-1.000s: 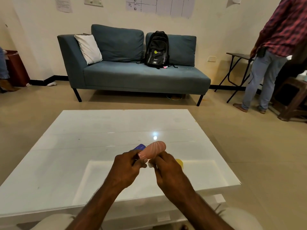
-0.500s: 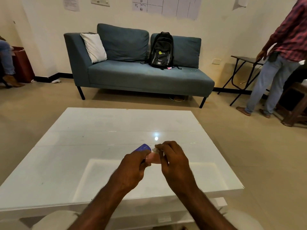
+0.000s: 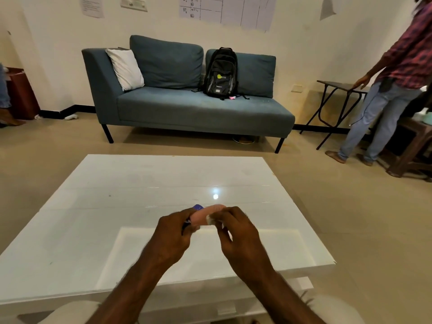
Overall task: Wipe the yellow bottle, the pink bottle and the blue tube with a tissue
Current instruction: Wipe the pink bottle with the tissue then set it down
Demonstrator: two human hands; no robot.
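Note:
My left hand (image 3: 174, 232) grips the near end of the pink bottle (image 3: 203, 215), which lies roughly level above the white table (image 3: 117, 206). My right hand (image 3: 236, 230) pinches a small white tissue (image 3: 211, 219) against the bottle's right part. A bit of the blue tube (image 3: 198, 207) shows just behind the bottle, above my left hand. The yellow bottle is hidden behind my hands.
Beyond the table stands a blue sofa (image 3: 187, 106) with a white cushion (image 3: 125, 69) and a black backpack (image 3: 221, 72). At the right a person (image 3: 392, 85) stands beside a dark folding table (image 3: 336, 90) and a wooden stool (image 3: 411, 146).
My right hand with the tissue has slid along the pink bottle, covering it and then drawing back a little. The yellow bottle seen a second ago is now hidden. The view shifted slightly.

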